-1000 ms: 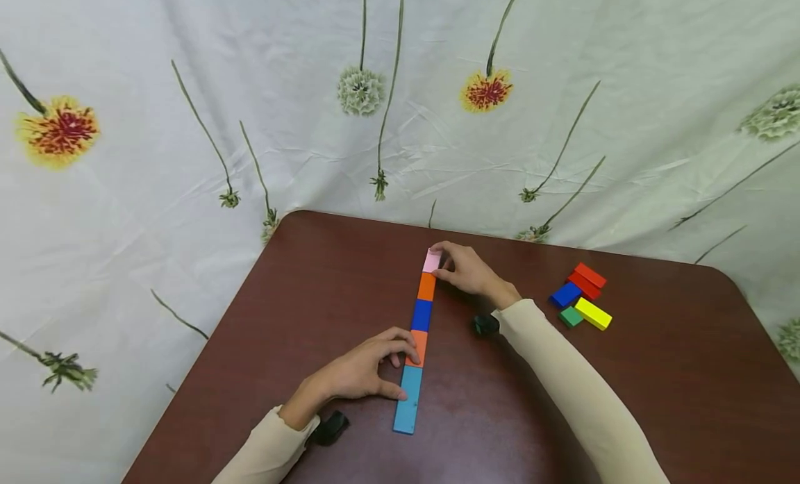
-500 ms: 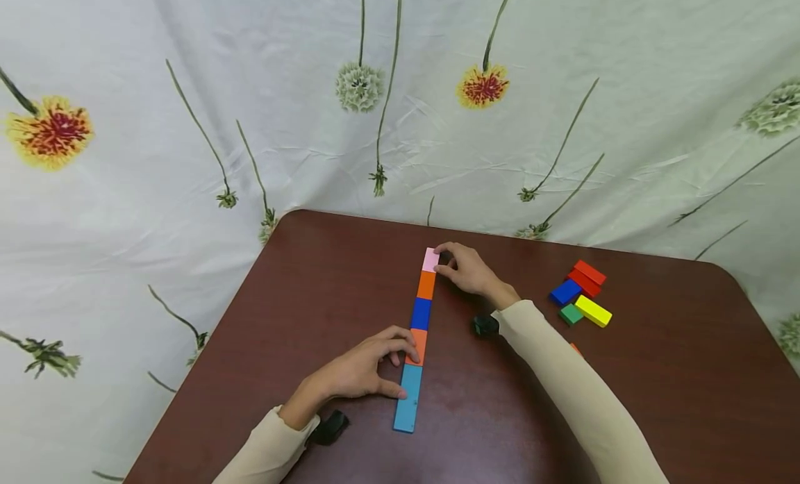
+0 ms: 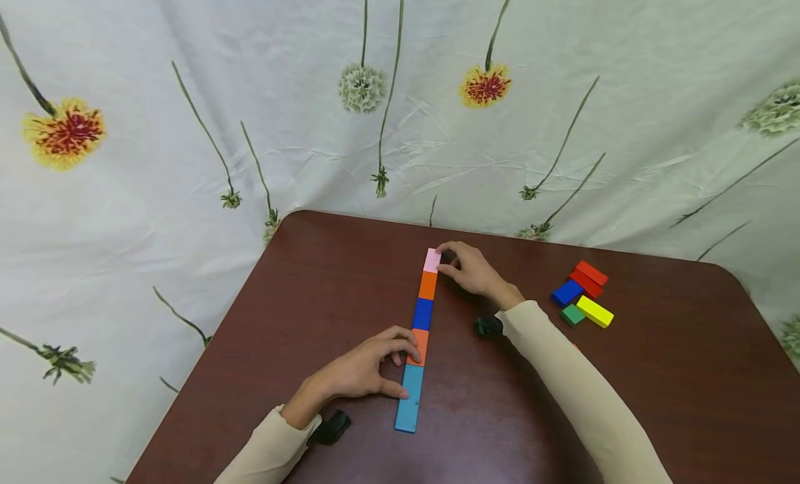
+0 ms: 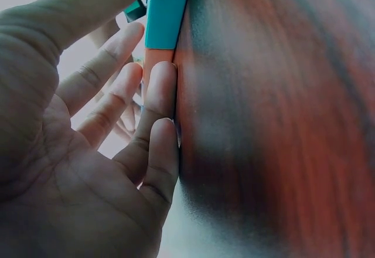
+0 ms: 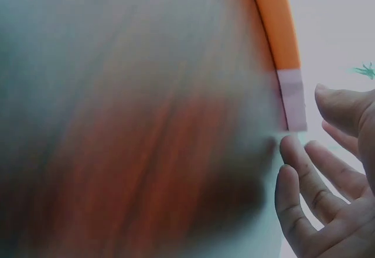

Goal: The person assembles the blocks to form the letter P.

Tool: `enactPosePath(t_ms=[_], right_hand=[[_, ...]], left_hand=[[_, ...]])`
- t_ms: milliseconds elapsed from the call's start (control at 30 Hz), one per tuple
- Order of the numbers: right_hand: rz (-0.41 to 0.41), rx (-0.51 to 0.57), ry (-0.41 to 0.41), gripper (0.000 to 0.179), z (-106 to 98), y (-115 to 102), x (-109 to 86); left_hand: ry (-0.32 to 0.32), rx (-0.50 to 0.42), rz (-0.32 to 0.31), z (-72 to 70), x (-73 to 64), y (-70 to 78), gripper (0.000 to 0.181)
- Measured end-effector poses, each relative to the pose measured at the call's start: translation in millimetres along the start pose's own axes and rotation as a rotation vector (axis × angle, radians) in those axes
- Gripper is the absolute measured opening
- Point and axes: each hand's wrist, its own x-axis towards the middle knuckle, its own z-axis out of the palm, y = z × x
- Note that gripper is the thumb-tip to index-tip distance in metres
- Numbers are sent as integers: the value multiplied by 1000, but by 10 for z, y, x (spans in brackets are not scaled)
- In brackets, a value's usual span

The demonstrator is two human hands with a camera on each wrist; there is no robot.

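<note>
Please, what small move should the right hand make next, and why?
Perhaps the right hand should reach for the yellow block: it looks open, not gripping the pink block, which already lines up at the far end of the row, and the yellow block lies outside it.

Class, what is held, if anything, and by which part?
Nothing seems held: the left hand spreads over the row of blocks; the right hand curves beside the pink block.

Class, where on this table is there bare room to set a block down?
Bare table shows left of the block row, beyond the left hand; between the row and the right sleeve; and right of the yellow block. Crowded: along the row, with the right hand at its far end, and around the loose blocks.
</note>
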Motion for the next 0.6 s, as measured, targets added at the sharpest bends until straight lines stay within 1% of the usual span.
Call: enactPosePath(t_ms=[167,333,600], right_hand=[[-1,2,22,36,-131,78,-63],[16,2,27,35,-259,185,-179],[25,-11,45,32,-434,319,-340]], left_hand=[[-3,-1,3,-29,19,-23,41],[-7,2,17,-54,34,-56,41],[-17,-3,16,-95,54,-87,41]])
